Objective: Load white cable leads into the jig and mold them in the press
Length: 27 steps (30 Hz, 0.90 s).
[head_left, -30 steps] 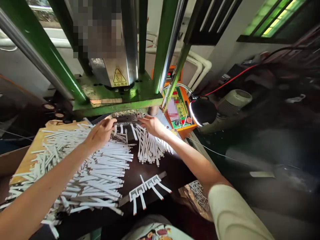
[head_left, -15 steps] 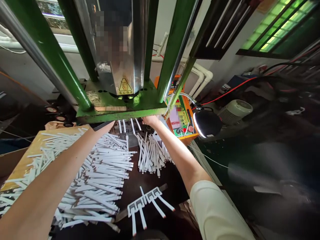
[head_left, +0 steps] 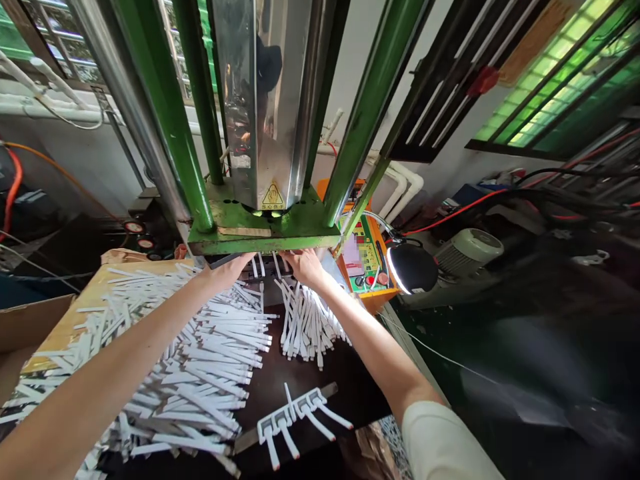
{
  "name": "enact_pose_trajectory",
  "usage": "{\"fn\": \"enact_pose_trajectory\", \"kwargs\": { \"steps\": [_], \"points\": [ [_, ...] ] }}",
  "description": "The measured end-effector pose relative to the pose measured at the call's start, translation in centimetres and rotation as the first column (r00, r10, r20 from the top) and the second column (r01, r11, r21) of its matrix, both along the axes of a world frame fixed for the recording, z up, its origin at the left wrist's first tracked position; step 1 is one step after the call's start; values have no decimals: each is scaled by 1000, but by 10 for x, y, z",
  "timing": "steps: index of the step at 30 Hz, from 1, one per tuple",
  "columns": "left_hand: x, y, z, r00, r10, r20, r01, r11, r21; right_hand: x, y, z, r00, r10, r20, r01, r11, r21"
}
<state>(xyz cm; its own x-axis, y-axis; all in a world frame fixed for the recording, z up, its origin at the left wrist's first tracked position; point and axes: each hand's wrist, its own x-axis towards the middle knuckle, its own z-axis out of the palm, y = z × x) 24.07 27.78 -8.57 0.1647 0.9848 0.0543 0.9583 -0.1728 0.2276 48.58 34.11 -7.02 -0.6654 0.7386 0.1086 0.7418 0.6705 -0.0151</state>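
Note:
Both my hands reach under the front edge of the green press plate (head_left: 265, 243). My left hand (head_left: 236, 268) is at the left end of the dark metal mould, its fingertips hidden beneath the plate. On the other side, my right hand (head_left: 306, 265) has its fingers bent together at the mould's right end; what they grip is hidden. Between the hands, white flat cable strips (head_left: 258, 265) stick out of the mould. A large pile of white short cables (head_left: 210, 360) lies under and beside my left forearm. Below my right hand lies a smaller bundle of white cables (head_left: 307, 327).
A moulded white piece with several cable tails (head_left: 293, 415) lies on the dark tabletop (head_left: 273, 373) in front. An orange control box (head_left: 370, 273) and a lit lamp (head_left: 411, 267) stand at the right. Green columns (head_left: 160, 120) rise around the press; a cardboard box (head_left: 35, 327) is at left.
The view has tilted up and shifted left. My left hand now shows more at the mould's left end, and my right hand shows more below the plate. Fewer strips show between them.

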Motion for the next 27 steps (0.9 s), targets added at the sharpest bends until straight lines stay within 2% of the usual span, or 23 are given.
{"fn": "enact_pose_trajectory", "kwargs": {
  "steps": [4,8,16,19,21,23,24,25,27],
  "points": [
    [1,-11,-2,996,90,-22,-92,992,-89,-7,-7,6,1000,-21,16,22,998,-55],
    [5,-10,4,989,146,-24,-147,986,-74,-20,-8,15,999,-26,44,30,997,-75],
    [15,-9,22,989,135,-57,-139,987,-75,-57,-17,29,998,15,56,-10,995,-98],
    [23,-18,31,991,124,-54,-125,992,-25,-50,-26,32,998,32,47,-27,996,-89],
    [27,-40,33,992,118,-42,-117,993,19,-27,-39,25,997,60,-53,-63,996,-58],
    [31,-82,27,998,57,-4,-57,994,88,13,-61,9,969,98,-229,-109,993,-35],
    [32,-110,20,1000,11,12,-12,992,125,38,-76,-2,939,111,-325,-128,991,-31],
    [33,-143,11,996,-84,41,72,970,230,64,-93,-13,911,116,-395,-140,990,-33],
    [33,-213,-9,983,-182,-7,168,890,424,118,-132,-36,865,97,-493,-130,991,-33]
  ]
}}
